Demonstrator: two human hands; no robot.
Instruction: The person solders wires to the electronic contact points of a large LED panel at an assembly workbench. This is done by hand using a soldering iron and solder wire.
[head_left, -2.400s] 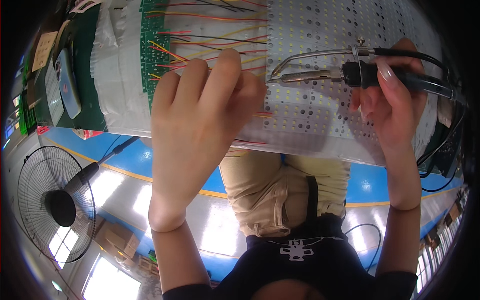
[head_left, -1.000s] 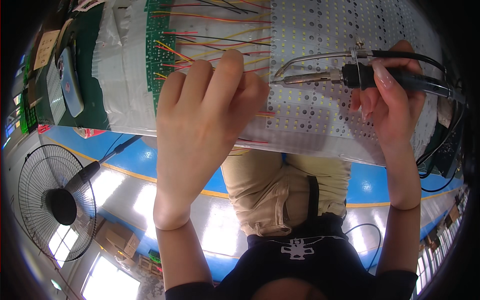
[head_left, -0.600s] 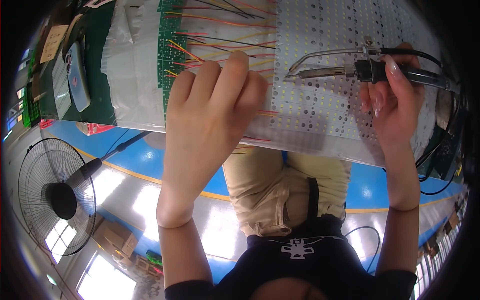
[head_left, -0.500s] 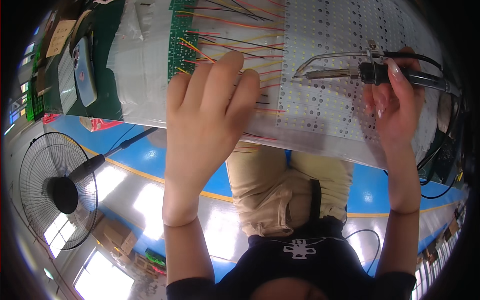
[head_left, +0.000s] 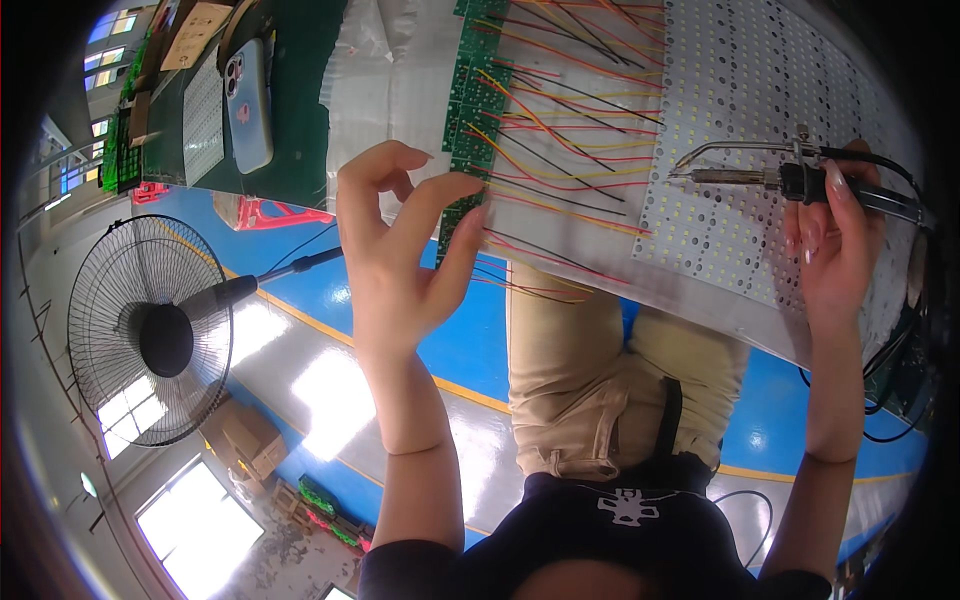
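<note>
My left hand [head_left: 405, 240] is over the left part of the worktop, its fingers curved and thumb apart from the index finger. Its fingertips touch or hover at the edge of a strip of green circuit boards [head_left: 470, 95]; contact cannot be told. Red, black and yellow wires [head_left: 570, 130] fan out from the boards toward a white panel dotted with small yellowish squares [head_left: 720, 120]. My right hand [head_left: 835, 235] grips a soldering iron [head_left: 800, 182] that carries a thin curved metal feed tube. The iron's tip points left, above the panel's left edge.
A phone in a pale blue case [head_left: 248, 120] lies on the green tabletop [head_left: 300, 90] at far left. Black cables [head_left: 890, 350] hang at the right edge. A standing fan [head_left: 165, 340] is on the left, with cardboard boxes [head_left: 245, 440] on the floor.
The view has shifted, so the bench appears farther right. My left hand has moved left off the wires to the boards, and its thumb and index finger have parted. The right hand keeps the iron.
</note>
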